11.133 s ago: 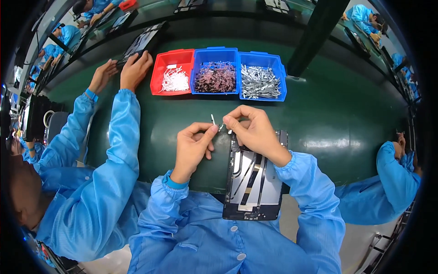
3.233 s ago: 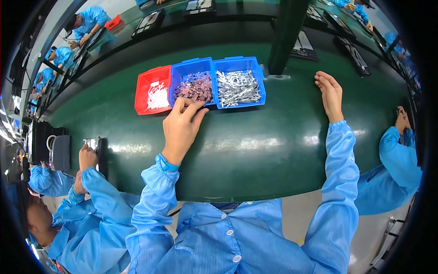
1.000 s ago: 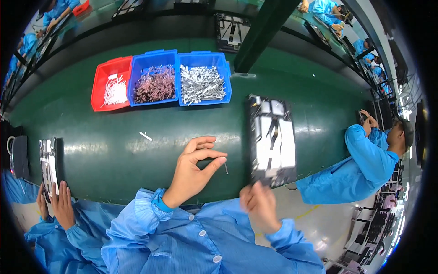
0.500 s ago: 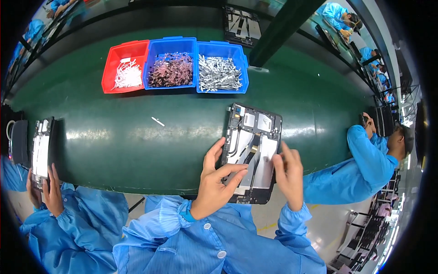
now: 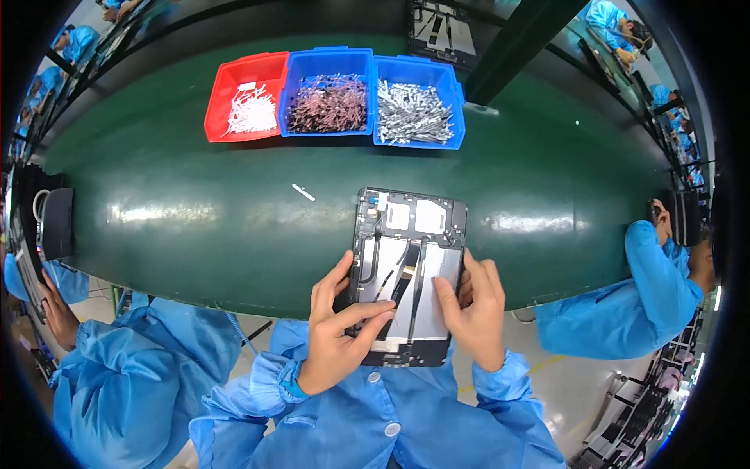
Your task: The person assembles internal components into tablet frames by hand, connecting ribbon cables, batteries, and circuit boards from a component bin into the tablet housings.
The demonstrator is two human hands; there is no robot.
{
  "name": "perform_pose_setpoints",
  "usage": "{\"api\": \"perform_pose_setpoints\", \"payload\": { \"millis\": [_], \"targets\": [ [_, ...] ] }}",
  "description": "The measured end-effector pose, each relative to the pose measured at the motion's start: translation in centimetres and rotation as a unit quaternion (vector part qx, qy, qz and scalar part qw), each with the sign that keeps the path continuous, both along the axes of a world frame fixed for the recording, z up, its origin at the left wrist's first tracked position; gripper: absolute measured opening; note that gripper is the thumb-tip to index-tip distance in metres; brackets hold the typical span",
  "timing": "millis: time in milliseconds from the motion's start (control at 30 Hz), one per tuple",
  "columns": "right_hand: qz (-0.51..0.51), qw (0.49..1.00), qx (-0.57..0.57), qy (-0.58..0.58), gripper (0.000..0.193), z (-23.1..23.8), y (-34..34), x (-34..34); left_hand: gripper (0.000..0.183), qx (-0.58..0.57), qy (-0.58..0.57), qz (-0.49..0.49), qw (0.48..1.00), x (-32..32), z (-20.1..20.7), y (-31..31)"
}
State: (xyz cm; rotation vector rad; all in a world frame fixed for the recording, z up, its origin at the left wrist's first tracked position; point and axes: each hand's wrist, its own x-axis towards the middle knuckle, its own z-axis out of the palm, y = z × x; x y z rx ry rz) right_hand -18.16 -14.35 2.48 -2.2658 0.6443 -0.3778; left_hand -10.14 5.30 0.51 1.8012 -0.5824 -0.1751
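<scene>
An opened tablet [image 5: 440, 262], its back off and black frame, silver plates and dark ribbon cables showing, lies face down at the bench's near edge, its lower end overhanging. My left hand [image 5: 332, 332] lies along its left side: the outer fingers touch the edge, while thumb and index finger meet over the lower middle. Whether that pinch holds something small is hard to see. My right hand [image 5: 476, 313] grips the right edge, thumb on the silver plate and fingers round the side.
Beyond the tablet stand a red bin [image 5: 219, 117] of white strips, a blue bin [image 5: 293, 125] of pinkish-dark parts and another blue bin [image 5: 457, 129] of silver strips. One white strip [image 5: 303, 193] lies loose. Behind are a black post [image 5: 508, 62] and another opened tablet [image 5: 441, 35]. Co-workers sit both sides.
The tablet has shifted left and nearer to me, and sits straighter. My right hand, off its right side before, now grips that edge. The left co-worker's device has moved off the bench.
</scene>
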Motion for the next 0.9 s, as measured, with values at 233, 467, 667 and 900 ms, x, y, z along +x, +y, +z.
{"api": "perform_pose_setpoints", "payload": {
  "millis": [233, 467, 667, 900],
  "targets": [
    [0.077, 0.991, -0.031, -0.104, 0.033, 4.1, -1.6, 3.0, 0.024, -0.154, 0.159, -0.040, 0.974, 3.3, 1.1, 1.7],
    [0.289, 0.939, 0.142, -0.120, 0.031, 3.2, 1.8, 5.5, 0.022, -0.176, 0.125, -0.057, 0.975, 4.6, 2.0, 0.7],
    [0.258, 0.943, 0.096, -0.185, 0.018, 2.6, 2.5, 5.7, 0.022, -0.135, 0.073, -0.049, 0.987, 5.1, 2.1, 1.1],
    [0.261, 0.943, 0.071, -0.194, 0.017, 3.0, 2.0, 5.9, 0.028, -0.004, -0.121, -0.051, 0.991, 5.9, 2.7, 1.1]
  ]
}}
